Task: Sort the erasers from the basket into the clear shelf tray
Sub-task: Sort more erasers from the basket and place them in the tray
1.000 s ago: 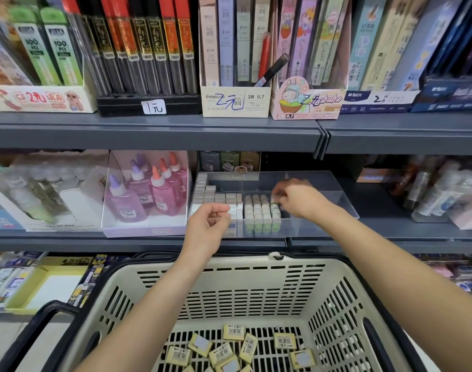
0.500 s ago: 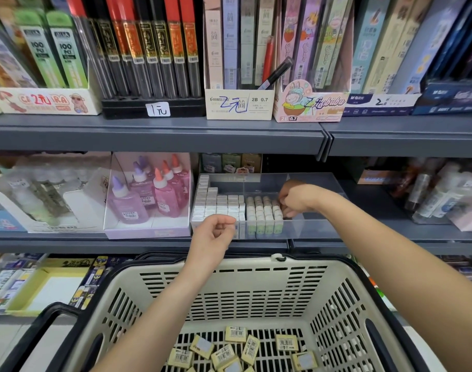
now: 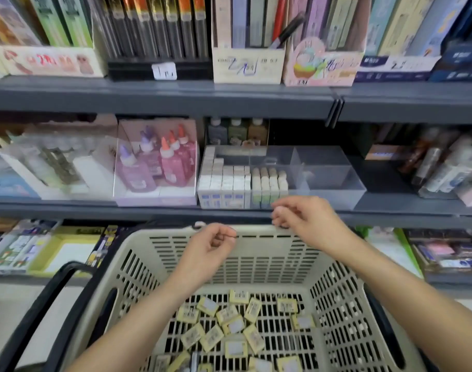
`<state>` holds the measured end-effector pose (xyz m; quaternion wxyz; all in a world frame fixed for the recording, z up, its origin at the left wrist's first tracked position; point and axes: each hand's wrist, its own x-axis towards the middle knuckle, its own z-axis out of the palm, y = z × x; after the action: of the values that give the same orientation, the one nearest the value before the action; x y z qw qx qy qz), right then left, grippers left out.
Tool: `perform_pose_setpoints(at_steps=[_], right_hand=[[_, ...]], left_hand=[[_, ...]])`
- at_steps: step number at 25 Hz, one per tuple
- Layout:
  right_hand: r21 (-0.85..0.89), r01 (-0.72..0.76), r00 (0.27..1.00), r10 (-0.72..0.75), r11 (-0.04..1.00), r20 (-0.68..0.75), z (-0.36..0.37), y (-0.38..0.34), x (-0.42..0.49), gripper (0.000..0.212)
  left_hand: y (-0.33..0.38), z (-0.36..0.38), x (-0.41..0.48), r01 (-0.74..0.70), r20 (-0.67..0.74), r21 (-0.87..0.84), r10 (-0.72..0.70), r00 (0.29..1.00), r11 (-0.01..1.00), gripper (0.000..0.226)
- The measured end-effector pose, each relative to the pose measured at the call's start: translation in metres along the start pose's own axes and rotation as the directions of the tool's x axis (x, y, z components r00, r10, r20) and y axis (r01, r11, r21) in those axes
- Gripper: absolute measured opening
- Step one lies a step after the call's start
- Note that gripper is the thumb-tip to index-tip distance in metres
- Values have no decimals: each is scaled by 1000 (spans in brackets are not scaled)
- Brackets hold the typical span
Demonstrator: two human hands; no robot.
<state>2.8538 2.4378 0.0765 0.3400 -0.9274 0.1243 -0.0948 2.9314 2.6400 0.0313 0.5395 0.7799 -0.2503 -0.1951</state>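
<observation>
The loose erasers [image 3: 231,324] lay flat at mixed angles on the floor of the basket [image 3: 256,255], below both hands and toward the person, with the clear shelf tray [image 3: 329,170] just beyond the hands. The left hand [image 3: 210,247], lower and nearer the pile, was curled so that I cannot tell whether it held anything; the right hand [image 3: 308,222] hung loosely curled, apparently empty.

1. The left hand [image 3: 212,244] and the right hand [image 3: 306,220] are both bare.
2. The left forearm [image 3: 138,312] and the right forearm [image 3: 390,277] are uncovered right to the frame's lower edge.
3. Blur softens the fingers; nails and small marks cannot be told.
</observation>
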Motion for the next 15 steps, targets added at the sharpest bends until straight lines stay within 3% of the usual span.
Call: perform_pose_setpoints(at_steps=[3,6,10,12,15], right_hand=[[-169,100,937,-36,980,348,56,5,-34,25],[-339,170,794,76,925,603,104,19,-47,32],[-355,199,708,117,913,697,150,39,-74,34],[-285,252,684,39,925,729,169,38,-92,29],[-151,372,626,-127,916,770,195,28,-110,37]], left_hand=[[-31,3,-26,72,226,209,-120,967,975,10],[-64,-1,-37,168,235,373,-268,934,912,9],[-106,-11,-41,380,188,549,-553,811,744,26],[-119,-8,-43,349,241,673,-639,730,652,37],[-124,2,-44,288,294,713,-647,704,639,41]])
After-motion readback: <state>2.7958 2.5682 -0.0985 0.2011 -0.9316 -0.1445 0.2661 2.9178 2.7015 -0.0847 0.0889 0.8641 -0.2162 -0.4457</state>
